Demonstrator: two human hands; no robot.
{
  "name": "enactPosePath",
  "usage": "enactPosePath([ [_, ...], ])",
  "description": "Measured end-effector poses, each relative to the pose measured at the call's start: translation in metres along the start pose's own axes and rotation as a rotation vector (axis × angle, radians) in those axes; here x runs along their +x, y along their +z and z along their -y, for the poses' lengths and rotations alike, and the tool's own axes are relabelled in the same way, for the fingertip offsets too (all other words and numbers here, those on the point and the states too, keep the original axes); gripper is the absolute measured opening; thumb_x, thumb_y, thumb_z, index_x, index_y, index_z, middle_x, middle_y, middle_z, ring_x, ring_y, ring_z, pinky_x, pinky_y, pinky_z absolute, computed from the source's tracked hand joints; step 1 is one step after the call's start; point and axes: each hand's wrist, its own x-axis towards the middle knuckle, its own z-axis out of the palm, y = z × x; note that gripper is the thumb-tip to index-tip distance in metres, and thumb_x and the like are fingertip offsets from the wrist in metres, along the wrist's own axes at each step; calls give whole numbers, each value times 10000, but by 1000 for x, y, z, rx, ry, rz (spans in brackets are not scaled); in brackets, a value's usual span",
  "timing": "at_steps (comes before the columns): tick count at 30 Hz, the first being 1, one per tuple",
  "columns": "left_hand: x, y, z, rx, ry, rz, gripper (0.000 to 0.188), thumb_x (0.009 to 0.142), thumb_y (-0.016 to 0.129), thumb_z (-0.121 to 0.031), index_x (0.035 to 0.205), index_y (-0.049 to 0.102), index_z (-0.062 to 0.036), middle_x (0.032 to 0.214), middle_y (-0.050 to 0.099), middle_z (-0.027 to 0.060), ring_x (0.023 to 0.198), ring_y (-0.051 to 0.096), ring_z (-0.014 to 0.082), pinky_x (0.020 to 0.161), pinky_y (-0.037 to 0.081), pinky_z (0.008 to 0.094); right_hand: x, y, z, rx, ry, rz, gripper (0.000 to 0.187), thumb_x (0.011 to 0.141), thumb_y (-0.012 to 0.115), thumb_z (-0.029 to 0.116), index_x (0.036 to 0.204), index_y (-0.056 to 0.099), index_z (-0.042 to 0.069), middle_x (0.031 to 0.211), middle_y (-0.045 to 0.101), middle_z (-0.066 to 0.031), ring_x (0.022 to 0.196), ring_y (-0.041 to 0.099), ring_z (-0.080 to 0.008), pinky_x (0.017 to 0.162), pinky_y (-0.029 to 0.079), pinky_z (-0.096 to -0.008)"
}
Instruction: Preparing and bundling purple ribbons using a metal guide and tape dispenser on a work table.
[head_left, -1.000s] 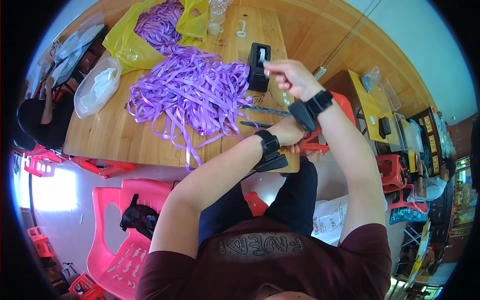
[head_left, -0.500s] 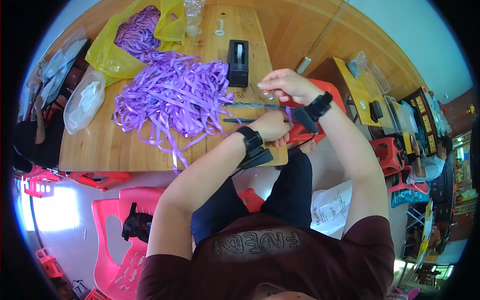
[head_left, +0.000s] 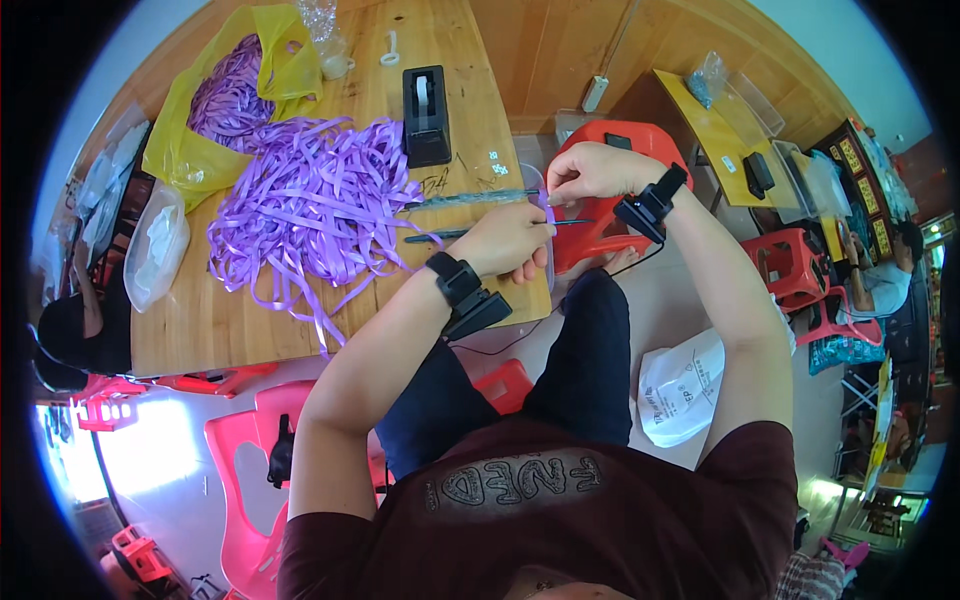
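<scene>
Bare left hand (head_left: 500, 240) back-up, fingers (head_left: 529, 266) curled; bare right hand (head_left: 600, 170) just beyond, to its right, fingertips pinched; bare forearms (head_left: 385, 340) angled inward, elbows bent.

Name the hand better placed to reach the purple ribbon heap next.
Probably the left hand: it lies nearer the purple ribbon heap, while the right hand is farther off, to the right.

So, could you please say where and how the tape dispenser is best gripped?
Probably across the blocky near end of the tape dispenser, coming from the right: ribbons crowd its left side, the table shows on its right, and the tape roll sits toward its far end.
</scene>
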Motion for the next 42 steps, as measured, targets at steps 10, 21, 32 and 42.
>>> enactPosePath([
  [10, 0, 2, -2, -45, -23, -24, 319, 1003, 495, -224, 1202, 528, 24, 687, 589, 23, 447, 552, 89, 383, 416, 231, 4, 2, 21, -241, 173, -53, 241, 788, 770, 249, 858, 707, 27, 709, 675, -106, 662, 654, -221, 604, 514, -346],
  [21, 1, 3, -3, -1, -27, -31, 253, 1001, 495, -203, 1127, 551, 9, 698, 595, 25, 458, 555, 90, 391, 428, 226, -3, 11, 10, -515, -374, -112, 78, 820, 664, 97, 882, 713, 99, 1052, 597, -71, 1043, 575, -239, 898, 471, -347],
  [32, -2, 2, 0, -23, -11, -52, 334, 1007, 489, -216, 1219, 533, 39, 716, 597, 34, 486, 565, 88, 408, 439, 217, -21, 26, -20, 241, -181, -383, 225, 912, 653, 214, 1065, 662, 49, 1079, 642, -67, 1000, 621, -190, 893, 489, -337],
  [42, -4, 4, -7, -33, -31, -52, 389, 1012, 486, -211, 1303, 492, 46, 705, 589, 26, 484, 560, 82, 405, 436, 213, -24, 92, -67, 1241, 96, -248, 508, 938, 614, 493, 1144, 623, 29, 995, 649, -50, 921, 605, -155, 833, 495, -317],
])
